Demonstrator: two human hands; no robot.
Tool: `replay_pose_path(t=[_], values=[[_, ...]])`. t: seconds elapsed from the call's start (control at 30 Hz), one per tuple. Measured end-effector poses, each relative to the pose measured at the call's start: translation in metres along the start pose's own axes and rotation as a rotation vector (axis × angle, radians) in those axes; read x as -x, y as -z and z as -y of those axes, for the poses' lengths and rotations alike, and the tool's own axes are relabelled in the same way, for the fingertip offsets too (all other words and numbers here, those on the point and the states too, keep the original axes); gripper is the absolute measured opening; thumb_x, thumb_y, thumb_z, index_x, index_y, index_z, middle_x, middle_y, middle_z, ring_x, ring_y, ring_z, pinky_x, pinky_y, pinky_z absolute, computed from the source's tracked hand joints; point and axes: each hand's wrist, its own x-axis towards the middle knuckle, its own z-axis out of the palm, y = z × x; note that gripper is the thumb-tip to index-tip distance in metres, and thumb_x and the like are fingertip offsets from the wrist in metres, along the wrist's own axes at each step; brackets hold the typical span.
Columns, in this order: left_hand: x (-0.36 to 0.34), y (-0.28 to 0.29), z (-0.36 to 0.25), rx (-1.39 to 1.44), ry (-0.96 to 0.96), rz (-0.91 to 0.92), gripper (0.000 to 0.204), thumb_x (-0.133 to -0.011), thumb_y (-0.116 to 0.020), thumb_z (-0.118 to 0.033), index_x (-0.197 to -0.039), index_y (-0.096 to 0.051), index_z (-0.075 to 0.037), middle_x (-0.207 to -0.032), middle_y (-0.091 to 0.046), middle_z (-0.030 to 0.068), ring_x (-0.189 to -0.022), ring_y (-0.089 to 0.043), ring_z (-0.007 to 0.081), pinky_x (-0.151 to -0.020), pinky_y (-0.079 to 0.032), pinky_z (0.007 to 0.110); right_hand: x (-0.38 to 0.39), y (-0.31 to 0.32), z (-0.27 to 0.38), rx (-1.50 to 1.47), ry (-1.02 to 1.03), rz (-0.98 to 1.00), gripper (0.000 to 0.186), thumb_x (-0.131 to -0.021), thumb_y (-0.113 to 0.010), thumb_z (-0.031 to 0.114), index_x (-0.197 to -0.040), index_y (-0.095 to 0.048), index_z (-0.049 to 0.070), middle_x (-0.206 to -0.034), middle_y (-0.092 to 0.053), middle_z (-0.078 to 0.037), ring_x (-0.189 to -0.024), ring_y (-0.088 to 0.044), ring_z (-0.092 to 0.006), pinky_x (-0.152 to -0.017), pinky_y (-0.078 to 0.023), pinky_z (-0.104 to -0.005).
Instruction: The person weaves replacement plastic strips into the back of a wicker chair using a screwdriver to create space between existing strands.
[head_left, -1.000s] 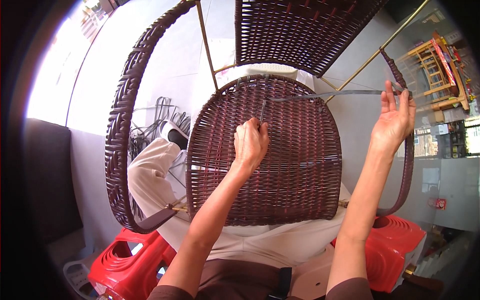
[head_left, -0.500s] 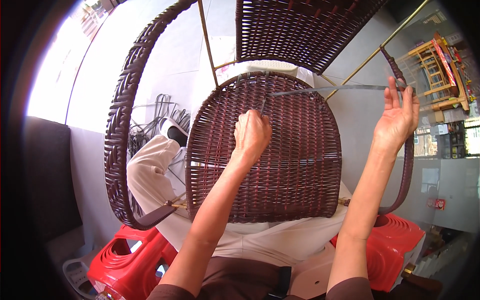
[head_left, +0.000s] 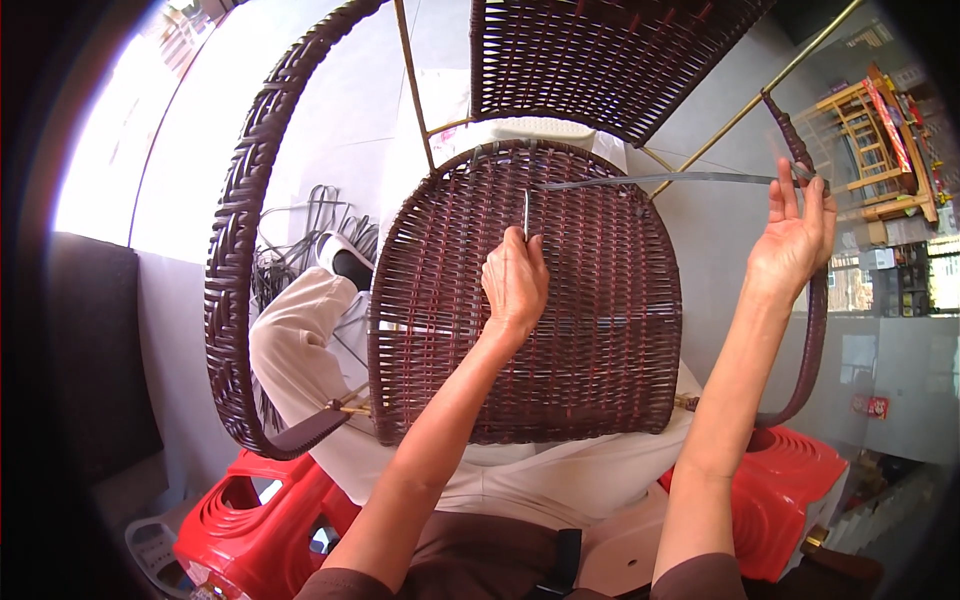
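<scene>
A dark brown woven chair seat [head_left: 560, 370] with reddish strands lies across my lap. Over its middle, my left hand [head_left: 516, 285] is wrapped round a slim metal tool [head_left: 526, 214], whose handle is hidden in the fist. Its bare shaft points away from me, the tip near the weave at the far part of the seat. A flat grey strip [head_left: 680, 179] runs from the weave just right of that tip. Off to the right, my raised right hand [head_left: 793, 235] pinches the strip's other end between thumb and fingers, and the strip looks taut.
The woven backrest [head_left: 600, 75] rises beyond the seat. A braided armrest [head_left: 235, 260] curves round on the left, a thinner arm [head_left: 812, 350] on the right. Red plastic stools [head_left: 255, 525] flank my legs. Loose strips [head_left: 325, 215] lie on the floor near my foot.
My left hand has drawn back slightly toward me and turned, so more of the tool's metal shaft shows. The right hand holds the strip in nearly the same place.
</scene>
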Motion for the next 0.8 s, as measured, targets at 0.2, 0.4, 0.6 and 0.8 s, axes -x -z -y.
replay_pose_path(t=[0.2,0.4,0.6,0.8], values=[[0.007,-0.012,0.013,0.04,-0.055,-0.101,0.02,-0.086,-0.054,-0.016,-0.075,-0.047,-0.001,-0.063,-0.055,0.0178,-0.056,-0.056,0.0366,-0.047,-0.042,0.042,0.017,-0.011,-0.032,0.216,0.041,0.124,0.009,-0.083,-0.06,0.01,-0.088,-0.056,0.004,-0.081,-0.063,-0.005,-0.063,-0.065,-0.0144,-0.042,-0.039,-0.0164],[0.008,-0.013,0.012,0.05,-0.094,-0.152,0.018,-0.087,-0.054,-0.016,-0.077,-0.049,-0.002,-0.065,-0.056,0.0163,-0.055,-0.055,0.0357,-0.047,-0.041,0.041,0.06,-0.047,-0.103,0.477,-0.455,0.754,0.009,-0.08,-0.062,0.008,-0.086,-0.062,0.002,-0.071,-0.063,-0.004,-0.056,-0.062,-0.0109,-0.038,-0.037,-0.0173],[0.009,-0.013,0.012,0.042,-0.041,-0.115,0.017,-0.087,-0.053,-0.017,-0.08,-0.05,-0.002,-0.067,-0.056,0.0157,-0.057,-0.056,0.0355,-0.048,-0.042,0.041,0.065,-0.073,-0.15,0.397,-0.601,0.877,0.008,-0.081,-0.062,0.008,-0.08,-0.059,0.001,-0.07,-0.061,-0.004,-0.047,-0.052,-0.006,-0.037,-0.031,-0.0164],[0.01,-0.013,0.013,0.047,-0.041,-0.12,0.017,-0.087,-0.053,-0.017,-0.084,-0.051,-0.001,-0.069,-0.057,0.0157,-0.058,-0.057,0.0339,-0.05,-0.043,0.04,0.056,-0.074,-0.164,0.385,-0.618,0.943,0.008,-0.08,-0.061,0.006,-0.08,-0.059,-0.001,-0.071,-0.061,-0.006,-0.044,-0.051,-0.0071,-0.038,-0.036,-0.0185]])
